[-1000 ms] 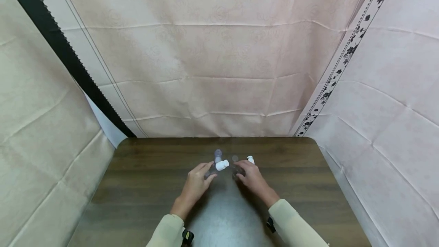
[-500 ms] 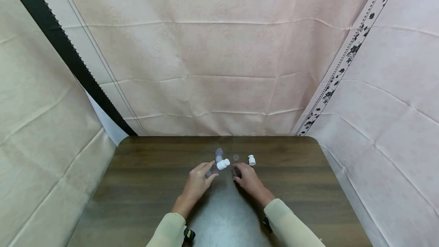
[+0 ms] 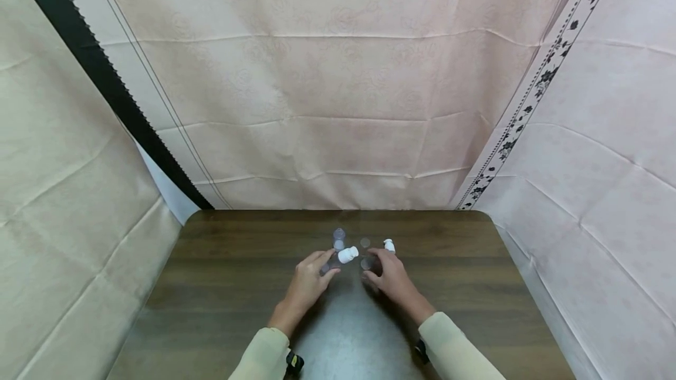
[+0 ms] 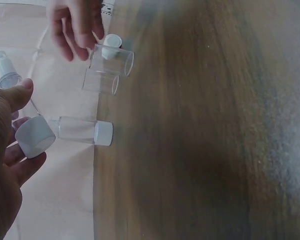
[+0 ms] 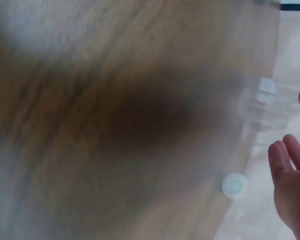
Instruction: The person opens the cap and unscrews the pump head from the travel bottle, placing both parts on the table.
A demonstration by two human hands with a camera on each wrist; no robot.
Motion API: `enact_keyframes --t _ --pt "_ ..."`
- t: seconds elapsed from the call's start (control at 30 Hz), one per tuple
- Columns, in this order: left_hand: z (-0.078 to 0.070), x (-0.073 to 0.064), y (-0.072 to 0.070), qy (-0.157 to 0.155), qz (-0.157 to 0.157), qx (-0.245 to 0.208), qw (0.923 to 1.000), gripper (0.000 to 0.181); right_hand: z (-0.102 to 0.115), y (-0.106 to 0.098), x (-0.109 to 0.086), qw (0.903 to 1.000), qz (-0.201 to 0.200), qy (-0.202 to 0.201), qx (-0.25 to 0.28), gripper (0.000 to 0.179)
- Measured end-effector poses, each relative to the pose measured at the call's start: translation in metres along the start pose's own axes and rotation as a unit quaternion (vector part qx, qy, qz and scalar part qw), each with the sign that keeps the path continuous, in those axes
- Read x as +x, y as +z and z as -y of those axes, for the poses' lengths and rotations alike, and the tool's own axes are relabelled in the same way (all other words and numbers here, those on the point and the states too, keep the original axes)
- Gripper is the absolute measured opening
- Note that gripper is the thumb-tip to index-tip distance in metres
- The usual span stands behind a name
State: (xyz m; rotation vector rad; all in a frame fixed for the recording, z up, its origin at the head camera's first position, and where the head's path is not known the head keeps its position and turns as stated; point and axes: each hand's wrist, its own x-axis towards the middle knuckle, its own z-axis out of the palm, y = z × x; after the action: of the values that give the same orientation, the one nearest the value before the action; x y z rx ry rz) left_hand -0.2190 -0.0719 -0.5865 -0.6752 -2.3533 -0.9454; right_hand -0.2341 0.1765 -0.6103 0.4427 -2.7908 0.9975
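Left hand (image 3: 311, 279) reaches in from the near edge of the brown wood-grain table (image 3: 211, 286), forearm slanting inward, thumb and fingers bent toward each other. Left grip is grasping a small clear bottle with a white cylindrical end (image 3: 346, 255); it's tilted, held up off the table, white end toward the right hand (image 3: 392, 277). Past the left thumb, left wrist view shows a pale pump-like top (image 4: 4, 62); can't tell what it belongs to.

Right hand mirrors the left, forearm slanting inward from the near edge, fingers loosely bent, thumb set apart. Right grip looks released, next to a clear straight-sided cup (image 3: 365, 263); fingertip contact can't be told. A second clear cup (image 3: 365, 243) stands just beyond it, nearer the far edge.

Upright clear bottle with a white base (image 4: 82, 130) stands on the table toward the middle of the far edge. White small-topped container (image 3: 389, 246) sits beyond the right hand, partly hidden by it, also toward the far edge. Both sleeves pale cream; black strap (image 3: 294, 362) at the left wrist. Right wrist view blurred around the clear pieces.
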Motion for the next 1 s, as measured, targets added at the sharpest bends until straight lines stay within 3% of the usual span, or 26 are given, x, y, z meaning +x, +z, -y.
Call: enact_keyframes --t 0.23,0.47,0.73,1.0 --pt "-0.008 0.003 0.004 0.035 0.012 0.028 0.9989 0.049 0.008 -0.029 -0.005 0.9984 0.021 -0.023 0.048 0.066" --pt "-0.020 0.001 0.005 0.060 0.021 0.055 0.9965 0.048 0.022 -0.042 -0.015 0.9922 0.038 -0.043 0.111 0.069" --pt "-0.029 0.003 0.010 0.081 0.035 0.114 0.9896 0.048 0.039 -0.048 -0.021 0.9806 0.022 0.014 0.194 0.043" --pt "-0.036 0.005 0.014 0.101 0.036 0.145 0.9836 0.045 0.042 -0.048 -0.020 0.9861 0.013 0.050 0.158 0.025"
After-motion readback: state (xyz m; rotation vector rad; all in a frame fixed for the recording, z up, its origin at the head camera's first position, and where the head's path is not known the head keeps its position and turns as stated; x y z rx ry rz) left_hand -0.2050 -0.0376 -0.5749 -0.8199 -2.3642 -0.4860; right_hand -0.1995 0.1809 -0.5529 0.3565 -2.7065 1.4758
